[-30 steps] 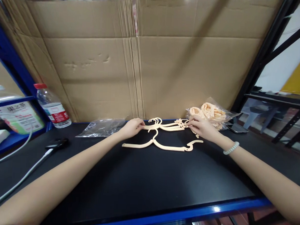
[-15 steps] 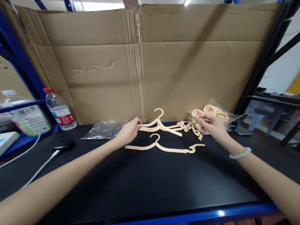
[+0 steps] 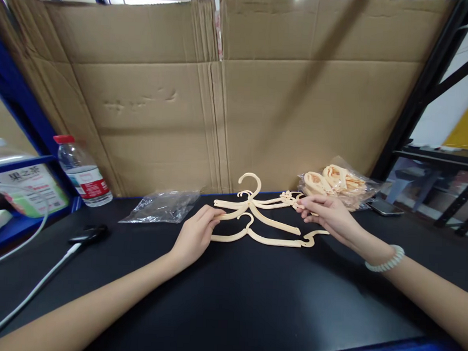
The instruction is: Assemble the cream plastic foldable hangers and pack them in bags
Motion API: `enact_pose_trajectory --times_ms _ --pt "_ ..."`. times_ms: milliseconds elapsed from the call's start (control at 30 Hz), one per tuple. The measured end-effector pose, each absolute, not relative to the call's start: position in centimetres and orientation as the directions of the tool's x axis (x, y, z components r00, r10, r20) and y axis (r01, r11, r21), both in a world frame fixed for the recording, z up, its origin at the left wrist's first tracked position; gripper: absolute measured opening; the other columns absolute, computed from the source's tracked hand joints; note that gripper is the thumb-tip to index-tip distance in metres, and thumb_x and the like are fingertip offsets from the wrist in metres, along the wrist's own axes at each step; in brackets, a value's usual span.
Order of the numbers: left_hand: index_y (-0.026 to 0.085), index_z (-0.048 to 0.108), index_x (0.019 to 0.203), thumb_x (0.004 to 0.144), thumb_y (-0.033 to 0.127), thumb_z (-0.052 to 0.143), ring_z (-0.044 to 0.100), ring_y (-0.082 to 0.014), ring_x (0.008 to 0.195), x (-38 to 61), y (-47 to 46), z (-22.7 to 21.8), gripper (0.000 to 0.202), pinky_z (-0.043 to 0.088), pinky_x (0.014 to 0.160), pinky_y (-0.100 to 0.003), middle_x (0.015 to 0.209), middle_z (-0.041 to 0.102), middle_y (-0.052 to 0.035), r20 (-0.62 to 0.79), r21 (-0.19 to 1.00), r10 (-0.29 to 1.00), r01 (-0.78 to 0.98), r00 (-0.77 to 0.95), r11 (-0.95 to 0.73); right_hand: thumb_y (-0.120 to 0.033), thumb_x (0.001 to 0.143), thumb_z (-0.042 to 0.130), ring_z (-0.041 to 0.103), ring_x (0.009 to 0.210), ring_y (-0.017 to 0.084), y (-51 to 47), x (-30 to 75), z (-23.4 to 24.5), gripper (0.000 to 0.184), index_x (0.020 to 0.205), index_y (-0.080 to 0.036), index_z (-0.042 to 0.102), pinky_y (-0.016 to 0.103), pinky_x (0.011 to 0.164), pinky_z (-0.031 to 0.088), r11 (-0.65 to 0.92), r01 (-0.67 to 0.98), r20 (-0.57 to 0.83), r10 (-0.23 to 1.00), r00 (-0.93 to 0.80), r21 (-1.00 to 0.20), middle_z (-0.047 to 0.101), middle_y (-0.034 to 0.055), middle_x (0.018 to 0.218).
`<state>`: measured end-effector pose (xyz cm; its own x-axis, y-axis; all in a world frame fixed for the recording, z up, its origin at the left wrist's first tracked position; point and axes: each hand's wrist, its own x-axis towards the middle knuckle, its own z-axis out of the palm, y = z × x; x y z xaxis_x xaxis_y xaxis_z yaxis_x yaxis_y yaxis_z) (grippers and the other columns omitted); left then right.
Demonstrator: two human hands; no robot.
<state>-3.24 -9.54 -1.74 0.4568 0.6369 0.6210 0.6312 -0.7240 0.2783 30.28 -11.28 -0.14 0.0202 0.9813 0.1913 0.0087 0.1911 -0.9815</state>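
Nearest up, one cream plastic-looking hanger (image 3: 275, 241) is lying on the black desk (image 3: 228, 299), well back from its front edge. Just beyond, the left hand (image 3: 195, 233) is pinching a second cream hook-topped hanger (image 3: 280, 226) by its left arm; it's sitting closer than a moment ago, so it's getting handled apart from the rest. The right hand (image 3: 327, 213) is bunching its fingertips, can't tell if they're gripping anything. More cream hangers (image 3: 271, 201) are lying along the back edge, a clear plastic bag of cream parts (image 3: 338, 182) resting toward the back right corner.

black tabletop (image 3: 228, 304) | on it: cream hangers (image 3: 275, 242), plastic bag (image 3: 160, 207), bottle (image 3: 88, 179), black connector (image 3: 88, 234), bagged cream pieces (image 3: 334, 181), phone (image 3: 386, 207)
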Motion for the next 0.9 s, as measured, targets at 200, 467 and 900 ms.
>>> enact_pose_trajectory --times_ms 200,467,900 --pt "0.023 0.053 0.100 0.094 0.019 0.038 0.059 -0.0185 0.085 -3.4 -9.2 -2.2 0.016 0.047 0.074 -0.030 0.094 0.059 -0.0038 0.610 0.303 0.668 0.653 0.427 -0.694 -0.035 0.059 0.085 0.061 0.064 0.012 -11.2 30.0 -0.9 0.036 0.079 -0.020 0.058 0.025 0.057 0.054 0.126 -0.047 0.126 0.992 -0.007 -0.991 0.069 0.0028 0.079" --pt "0.023 0.052 0.098 0.093 0.020 0.042 0.059 -0.0183 0.082 -3.5 -9.1 -2.2 0.012 0.046 0.072 -0.030 0.092 0.059 -0.0021 0.595 0.308 0.690 0.677 0.412 -0.669 -0.032 0.061 0.084 0.067 0.081 0.015 -10.9 30.1 -1.3 0.028 0.079 -0.018 0.067 0.028 0.074 0.057 0.049 -0.079 0.054 0.997 -0.054 -0.996 0.071 0.0056 0.089" --pt "0.023 0.052 0.099 0.092 0.019 0.043 0.059 -0.0173 0.082 -3.5 -9.0 -2.2 0.012 0.045 0.073 -0.028 0.091 0.060 -0.0006 0.588 0.316 0.697 0.676 0.411 -0.666 -0.036 0.068 0.079 0.065 0.083 0.017 -11.4 30.5 -0.1 0.026 0.076 -0.017 0.064 0.032 0.078 0.056 -0.055 -0.061 -0.038 0.966 -0.254 -0.997 0.068 0.0052 0.086"
